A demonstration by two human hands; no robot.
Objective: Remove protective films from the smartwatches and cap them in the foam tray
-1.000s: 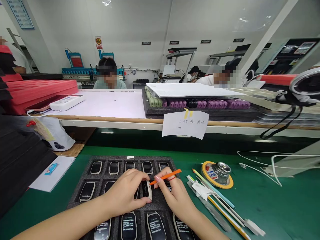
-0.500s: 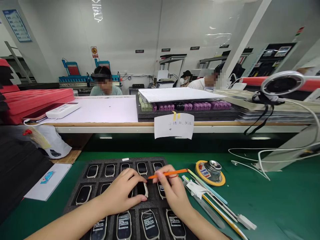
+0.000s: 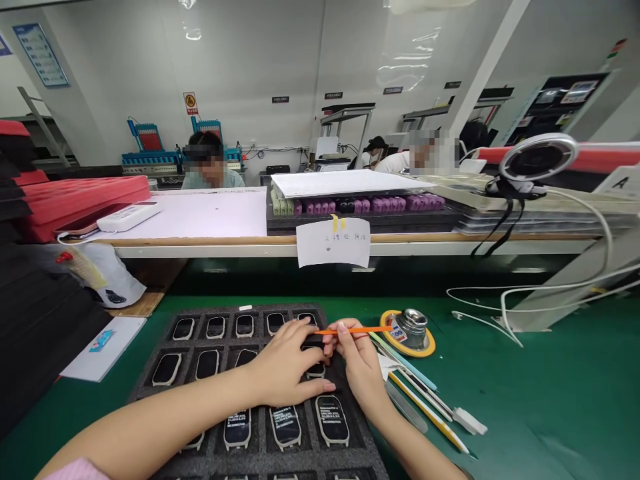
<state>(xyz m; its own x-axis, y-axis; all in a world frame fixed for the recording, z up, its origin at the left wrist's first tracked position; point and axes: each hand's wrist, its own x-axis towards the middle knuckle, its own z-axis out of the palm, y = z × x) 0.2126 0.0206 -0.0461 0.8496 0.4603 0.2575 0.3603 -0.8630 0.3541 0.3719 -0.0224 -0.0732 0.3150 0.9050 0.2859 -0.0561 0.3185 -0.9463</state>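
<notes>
A dark grey foam tray [image 3: 361,430] holds several smartwatch bodies with pale frames, each in its own slot. My left hand [image 3: 285,363] lies over the tray with fingers stretched out, thumb apart from the index finger. Between them sits a watch [image 3: 316,371] in the right column, partly covered by my fingers. My right hand [image 3: 359,357] pinches a thin orange stick [image 3: 373,329], whose left end reaches my left fingertips above that watch. Lines of white text show on a nearer watch screen [image 3: 332,419]. Whether the stick touches the watch is hidden.
Right of the tray lie a yellow tape roll [image 3: 429,348] with a metal-topped bottle [image 3: 414,325], several thin tools [image 3: 417,400] and a white cable [image 3: 493,325]. A shelf [image 3: 240,248] crosses behind, with a paper label [image 3: 333,245]. Co-workers sit beyond it.
Both hands have shifted right to a watch in the right column, uncovering the one they were at. The orange stick has moved along and lies flatter. The camera view has shifted slightly.
</notes>
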